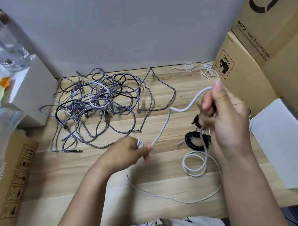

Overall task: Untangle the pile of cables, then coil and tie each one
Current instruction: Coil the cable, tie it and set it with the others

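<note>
The pale grey braided cable runs between my two hands above the light wood-grain desk, its slack looping at five o'clock. My left hand, forearm reaching up from seven o'clock, pinches it beside a few wound turns. My right hand, raised at three o'clock with knuckles toward me, curls around its upper stretch. The tangled pile of grey, black and white cables lies at eleven o'clock. The brown cardboard box at two o'clock reads "www.sf-express.com".
</note>
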A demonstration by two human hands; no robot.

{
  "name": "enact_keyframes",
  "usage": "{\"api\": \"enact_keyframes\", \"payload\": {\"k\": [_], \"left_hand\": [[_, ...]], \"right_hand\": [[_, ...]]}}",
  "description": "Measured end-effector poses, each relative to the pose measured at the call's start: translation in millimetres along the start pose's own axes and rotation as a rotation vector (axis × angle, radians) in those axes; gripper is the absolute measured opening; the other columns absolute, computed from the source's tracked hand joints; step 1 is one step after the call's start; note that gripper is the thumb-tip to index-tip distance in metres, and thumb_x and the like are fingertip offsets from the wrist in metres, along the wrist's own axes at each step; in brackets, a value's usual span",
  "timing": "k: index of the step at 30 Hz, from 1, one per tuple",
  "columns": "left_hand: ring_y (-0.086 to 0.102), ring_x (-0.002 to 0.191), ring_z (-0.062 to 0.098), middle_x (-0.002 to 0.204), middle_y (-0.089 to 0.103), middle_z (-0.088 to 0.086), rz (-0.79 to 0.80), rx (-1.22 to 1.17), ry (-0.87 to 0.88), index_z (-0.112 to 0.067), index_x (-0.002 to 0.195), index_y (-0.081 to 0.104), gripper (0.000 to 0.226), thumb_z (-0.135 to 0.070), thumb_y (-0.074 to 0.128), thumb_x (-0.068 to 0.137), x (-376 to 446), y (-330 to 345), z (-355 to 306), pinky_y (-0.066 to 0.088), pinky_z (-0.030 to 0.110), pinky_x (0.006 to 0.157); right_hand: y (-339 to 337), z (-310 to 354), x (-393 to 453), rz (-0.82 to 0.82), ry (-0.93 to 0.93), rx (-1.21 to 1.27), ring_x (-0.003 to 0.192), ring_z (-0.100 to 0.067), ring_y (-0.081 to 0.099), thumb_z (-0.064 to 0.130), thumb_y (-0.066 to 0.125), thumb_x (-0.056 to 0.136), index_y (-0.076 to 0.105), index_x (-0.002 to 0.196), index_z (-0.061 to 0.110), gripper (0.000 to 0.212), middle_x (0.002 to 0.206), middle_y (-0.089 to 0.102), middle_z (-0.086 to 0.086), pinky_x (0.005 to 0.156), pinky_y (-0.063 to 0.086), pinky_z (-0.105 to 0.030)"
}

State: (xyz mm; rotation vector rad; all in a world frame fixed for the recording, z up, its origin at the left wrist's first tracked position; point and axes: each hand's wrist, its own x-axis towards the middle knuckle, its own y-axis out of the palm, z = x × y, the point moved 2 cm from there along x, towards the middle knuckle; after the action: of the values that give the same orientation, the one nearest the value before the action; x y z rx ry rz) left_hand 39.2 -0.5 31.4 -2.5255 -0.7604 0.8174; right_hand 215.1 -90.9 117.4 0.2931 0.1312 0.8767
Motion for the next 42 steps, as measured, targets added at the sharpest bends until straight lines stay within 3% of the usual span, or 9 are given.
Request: {"api": "enact_keyframes", "payload": {"k": [4,9,14,17,20,24,28,34,42], "left_hand": [[0.036,0.037,0.009,0.041,0.037,0.005,0.433,-0.221,0.062,-0.019,0.055,0.063,0.038,-0.048,0.060,0.079,-13,10,17,0.034,0.017,0.044],[0.023,0.035,0.010,0.041,0.023,-0.003,0.825,-1.240,0.627,-0.005,0.050,0.038,0.055,-0.030,0.043,0.099,-21,0,15,0.027,0.021,0.040],[0.023,0.042,0.012,0.048,0.030,0.000,0.495,-2.143,0.871,-0.008,0.081,0.055,0.016,-0.009,0.046,0.093,-19,-26,-10,0.028,0.024,0.047],[0.035,0.048,0.024,0.054,0.037,0.010,0.100,-2.400,0.635,-0.001,0.104,0.051,0.016,0.005,0.049,0.090,-5,-41,-7,0.037,0.032,0.060],[0.043,0.044,0.024,0.053,0.040,0.010,-0.335,-2.394,0.379,0.019,0.107,0.049,0.022,0.006,0.048,0.090,10,-41,6,0.039,0.028,0.069],[0.046,0.041,0.012,0.051,0.041,0.001,-0.507,-2.171,0.340,0.005,0.063,0.058,0.050,-0.017,0.033,0.101,21,-29,4,0.053,0.024,0.075],[0.045,0.043,0.004,0.050,0.047,-0.009,-0.642,-1.416,0.225,-0.006,0.095,0.051,0.025,-0.015,0.029,0.102,27,-11,-11,0.050,0.019,0.059],[0.048,0.048,0.007,0.055,0.053,-0.005,-0.241,-0.439,0.305,-0.005,0.092,0.053,0.017,-0.018,0.041,0.095,7,16,-33,0.036,0.013,0.052],[0.024,0.035,0.007,0.043,0.028,-0.011,0.672,-0.930,0.421,-0.020,0.072,0.056,0.041,-0.055,0.046,0.090,-29,10,-44,0.046,0.022,0.054]], "right_hand": [[-12,9,15,-0.136,-0.054,-0.004,0.041,-0.006,0.022,0.031,0.041,0.099,0.052,0.047,0.022,0.054,0.050,0.042,0.009,0.042,0.012,-0.021],[-29,-18,29,-0.245,0.034,-0.179,0.036,-0.001,0.022,0.028,0.045,0.099,0.049,0.054,0.017,0.047,0.047,0.035,0.006,0.038,0.016,-0.013],[-26,-46,20,-0.195,0.099,-0.337,0.037,-0.002,0.028,0.019,0.052,0.094,0.045,0.043,0.018,0.052,0.037,0.035,0.011,0.045,0.025,-0.015],[-22,-47,12,-0.147,0.087,-0.457,0.039,-0.006,0.026,0.016,0.056,0.090,0.037,0.037,0.019,0.057,0.037,0.030,0.010,0.047,0.024,-0.023],[-16,-39,1,-0.052,0.025,-0.444,0.046,-0.011,0.021,0.018,0.059,0.082,0.028,0.041,0.016,0.052,0.044,0.022,0.005,0.049,0.019,-0.028],[-2,-26,-15,0.113,-0.096,-0.484,0.052,-0.014,0.026,0.026,0.062,0.074,0.026,0.045,0.012,0.048,0.050,0.021,0.005,0.052,0.021,-0.036],[14,-15,-27,0.287,-0.286,-0.567,0.049,-0.016,0.024,0.029,0.063,0.079,0.022,0.048,0.021,0.052,0.050,0.020,-0.004,0.048,0.022,-0.031],[21,-2,-26,0.404,-0.318,-0.462,0.042,0.001,0.037,0.013,0.066,0.081,0.044,0.043,0.023,0.045,0.039,0.038,0.009,0.049,0.029,-0.010],[6,-8,-3,0.224,-0.225,-0.384,0.045,0.001,0.039,0.028,0.059,0.083,0.054,0.055,0.018,0.031,0.046,0.047,0.014,0.050,0.029,-0.010]]}}
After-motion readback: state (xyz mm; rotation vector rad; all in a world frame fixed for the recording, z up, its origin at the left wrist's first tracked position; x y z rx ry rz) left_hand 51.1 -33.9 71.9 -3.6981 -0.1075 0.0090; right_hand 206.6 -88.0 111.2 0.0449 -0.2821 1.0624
